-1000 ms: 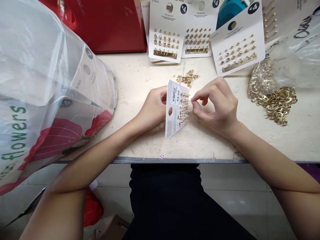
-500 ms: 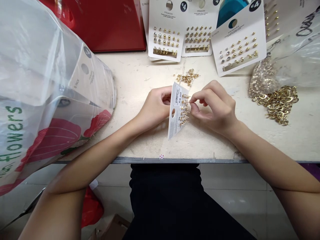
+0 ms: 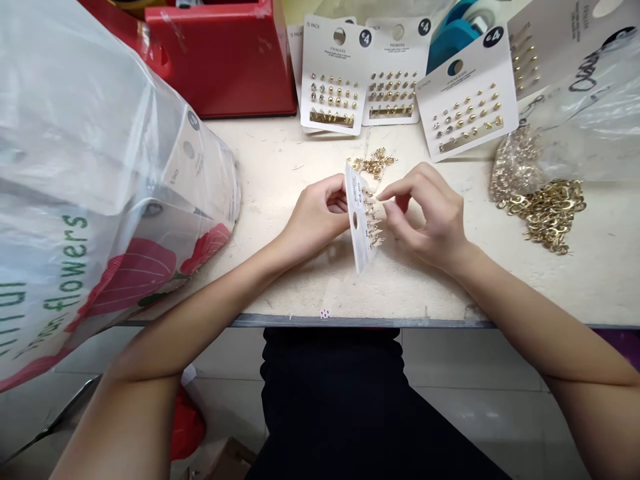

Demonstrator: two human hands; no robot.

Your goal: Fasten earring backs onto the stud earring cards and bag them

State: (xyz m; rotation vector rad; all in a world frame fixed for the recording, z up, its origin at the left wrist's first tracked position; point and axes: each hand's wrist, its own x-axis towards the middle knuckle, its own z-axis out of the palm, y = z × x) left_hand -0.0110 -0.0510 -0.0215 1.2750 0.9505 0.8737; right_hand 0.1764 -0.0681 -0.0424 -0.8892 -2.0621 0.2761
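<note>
My left hand (image 3: 323, 212) grips a white earring card (image 3: 358, 233) by its far edge and holds it on edge above the table. Gold earring posts and backs stick out from the card's right-hand face, in rows. Close by these posts is my right hand (image 3: 425, 213), its thumb and forefinger brought together in a pinch at the card. Whatever lies between those fingertips is too small to make out. Just beyond the card, a little heap of gold earring backs (image 3: 379, 162) lies on the table.
Several filled earring cards (image 3: 333, 73) stand along the back, beside a red metal box (image 3: 225, 60) and a teal tape dispenser (image 3: 453, 40). At right, gold hoops (image 3: 553, 213) spill by a clear bag (image 3: 520, 160). A large plastic bag (image 3: 100, 167) crowds the left.
The card has turned more edge-on and shifted slightly right. My right hand's pinch remains at the posts, with the hand moved a little left. The whole view has tilted slightly upward.
</note>
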